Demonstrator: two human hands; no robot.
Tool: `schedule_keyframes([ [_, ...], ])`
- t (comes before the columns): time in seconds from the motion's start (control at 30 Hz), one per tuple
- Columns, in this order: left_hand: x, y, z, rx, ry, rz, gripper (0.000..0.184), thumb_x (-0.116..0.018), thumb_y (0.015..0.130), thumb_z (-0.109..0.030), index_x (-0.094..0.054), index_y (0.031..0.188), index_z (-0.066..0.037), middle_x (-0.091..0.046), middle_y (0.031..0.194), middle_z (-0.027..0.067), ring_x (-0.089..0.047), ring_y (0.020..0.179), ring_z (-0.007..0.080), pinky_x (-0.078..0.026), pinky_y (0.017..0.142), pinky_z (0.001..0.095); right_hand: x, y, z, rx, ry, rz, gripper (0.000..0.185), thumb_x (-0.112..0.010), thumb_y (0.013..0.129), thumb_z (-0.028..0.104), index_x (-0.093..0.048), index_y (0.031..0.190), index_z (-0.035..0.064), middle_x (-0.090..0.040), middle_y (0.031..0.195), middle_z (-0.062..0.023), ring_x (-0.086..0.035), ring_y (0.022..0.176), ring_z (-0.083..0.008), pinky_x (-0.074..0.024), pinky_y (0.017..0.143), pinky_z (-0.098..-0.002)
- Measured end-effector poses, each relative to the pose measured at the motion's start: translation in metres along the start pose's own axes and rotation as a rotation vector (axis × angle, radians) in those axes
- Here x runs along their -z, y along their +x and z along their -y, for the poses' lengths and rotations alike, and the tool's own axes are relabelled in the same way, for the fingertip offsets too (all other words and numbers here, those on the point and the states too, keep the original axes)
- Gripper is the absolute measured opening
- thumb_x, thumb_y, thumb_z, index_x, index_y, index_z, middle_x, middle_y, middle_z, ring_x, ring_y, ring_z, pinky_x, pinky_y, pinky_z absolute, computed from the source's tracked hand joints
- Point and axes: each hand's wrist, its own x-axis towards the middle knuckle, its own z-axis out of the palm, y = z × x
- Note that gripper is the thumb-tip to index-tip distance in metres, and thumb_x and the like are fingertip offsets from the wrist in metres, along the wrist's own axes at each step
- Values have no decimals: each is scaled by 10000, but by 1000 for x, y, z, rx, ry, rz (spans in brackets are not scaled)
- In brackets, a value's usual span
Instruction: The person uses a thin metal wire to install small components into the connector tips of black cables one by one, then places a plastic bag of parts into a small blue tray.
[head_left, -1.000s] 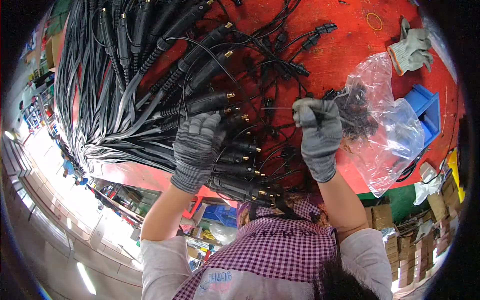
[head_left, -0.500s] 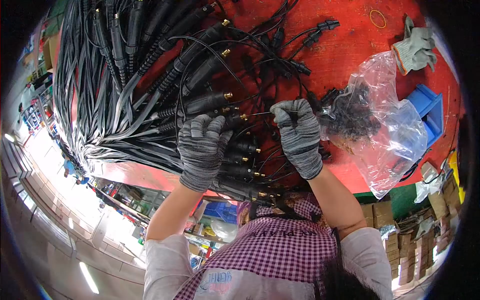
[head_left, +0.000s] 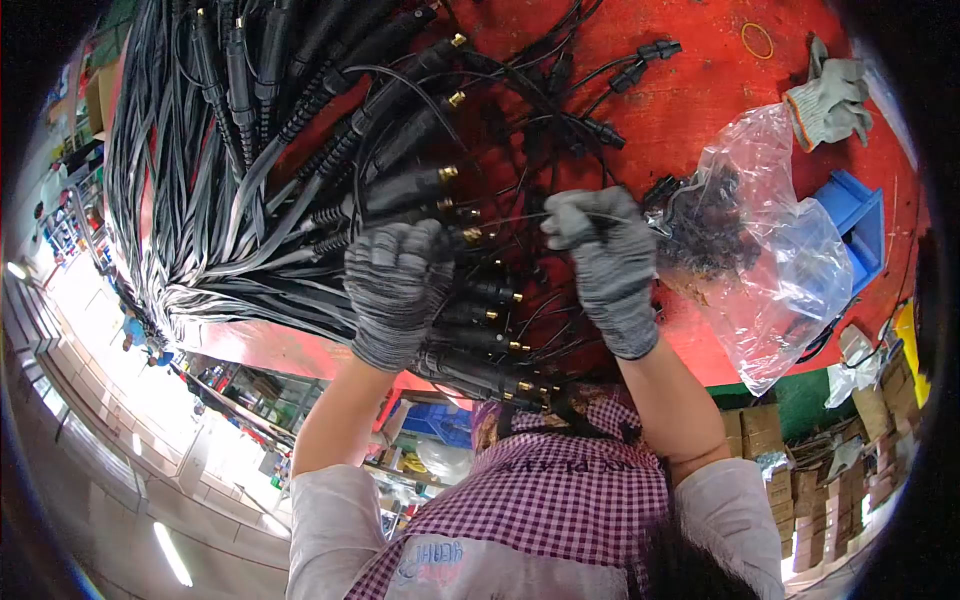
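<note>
In grey knit gloves, both my hands work above a spread of black, welding-torch-like handles. My left hand (head_left: 392, 295) is closed around one black handle (head_left: 462, 236), whose brass tip points right; the fingers hide most of its body. To its right, my right hand (head_left: 612, 270) pinches a thin dark wire (head_left: 517, 218) that stretches across from the handle's tip end. Other handles (head_left: 485, 290) with brass tips lie just below my left hand, and another handle (head_left: 410, 185) lies just above it.
Bundled grey cables (head_left: 250, 285) fan out at left over the red table (head_left: 690, 85). A clear plastic bag (head_left: 775, 290) with small black parts sits right of my right hand. Farther right are a blue bin (head_left: 850, 215) and a loose glove (head_left: 832, 100). A rubber band (head_left: 757, 41) lies at the back.
My right hand has moved slightly right and turned, still pinching the wire. My left hand, still around the handle, has shifted a little left and down.
</note>
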Motion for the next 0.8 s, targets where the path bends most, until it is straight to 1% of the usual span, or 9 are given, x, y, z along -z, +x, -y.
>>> schedule_keyframes([
  [0.1,8,11,4,175,9,-94,301,-696,634,-201,-578,898,-122,-538,864,63,-519,797,248,-412,712,370,4,-10,0,15,123,53,55,-556,814,72,-560,859,39,-597,777,-48,-550,696,-75,-452,636,-219],
  [0.13,7,15,8,174,-7,-161,322,-719,636,-183,-555,903,-107,-540,873,70,-522,780,253,-423,692,355,-1,-14,-8,121,-147,27,50,-567,795,45,-559,843,38,-597,791,-62,-570,722,-121,-458,657,-240],
  [0.23,-5,15,13,99,-42,-281,385,-737,627,-140,-521,943,-99,-533,868,79,-523,783,248,-428,689,345,-3,-5,-31,451,-452,23,62,-577,773,22,-558,830,38,-593,784,-85,-582,731,-193,-464,663,-276],
  [0.27,-8,13,13,119,-87,-306,401,-740,634,-125,-488,945,-113,-515,846,77,-518,771,247,-431,681,335,-3,0,-33,500,-472,-6,75,-585,758,22,-560,826,39,-587,775,-101,-577,725,-251,-464,661,-305],
  [0.4,-16,5,16,17,-131,-377,380,-736,624,-56,-464,882,-122,-476,855,69,-486,732,235,-430,661,322,-6,9,-37,603,-622,-42,73,-602,751,57,-559,808,40,-582,764,-109,-570,703,-258,-463,642,-316],
  [0.53,-10,-1,11,58,-159,-328,300,-726,627,-49,-494,809,-107,-476,825,42,-456,691,208,-404,636,321,-9,8,-46,505,-627,-53,64,-597,764,77,-554,794,41,-572,734,-108,-567,679,-258,-460,622,-319],
  [0.63,-7,-2,10,-6,-40,-217,261,-746,613,-100,-516,737,-114,-485,760,21,-457,686,212,-379,623,331,-10,4,-46,373,-602,-81,69,-593,774,89,-546,787,39,-567,710,-100,-565,648,-236,-455,604,-307],
  [0.67,-10,-6,6,180,-193,-204,248,-755,598,-113,-544,726,-129,-486,713,6,-460,683,215,-361,607,341,-10,4,-47,307,-576,-88,71,-592,777,90,-544,787,38,-566,703,-98,-564,638,-226,-453,599,-301],
  [0.8,-7,-4,6,55,-67,-186,231,-740,596,-123,-594,771,-160,-483,734,12,-465,684,211,-365,607,345,-7,-1,-50,203,-538,-125,72,-584,784,85,-536,786,31,-563,680,-88,-555,608,-188,-445,587,-279],
])
